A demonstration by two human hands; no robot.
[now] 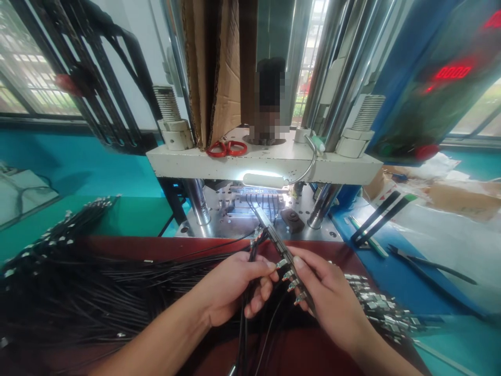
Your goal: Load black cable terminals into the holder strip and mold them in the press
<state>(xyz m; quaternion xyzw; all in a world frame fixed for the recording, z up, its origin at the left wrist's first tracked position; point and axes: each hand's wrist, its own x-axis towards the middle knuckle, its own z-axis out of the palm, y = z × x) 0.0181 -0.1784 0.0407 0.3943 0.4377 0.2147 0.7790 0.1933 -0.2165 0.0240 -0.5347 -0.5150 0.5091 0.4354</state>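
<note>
My right hand (332,287) grips a narrow dark metal bar (281,244) that slants up and away toward the press. Along the bar's near edge sits a row of several small metal cable connectors (290,281). My left hand (237,282) is closed, with thumb and forefinger pinched at the uppermost connector of that row. Thin black cables (243,329) pass through the same hand and hang below it; their metal ends poke out above the fingers beside the bar. Whether the pinched connector is fully seated cannot be seen.
A press with a cream plate (188,163) stands ahead, a lit lamp (264,180) above its lower die (254,206). Red-handled scissors (227,149) lie on the plate. Black cables (97,282) cover the left; connector ends (385,308), tweezers (379,218) and pliers (415,256) are right.
</note>
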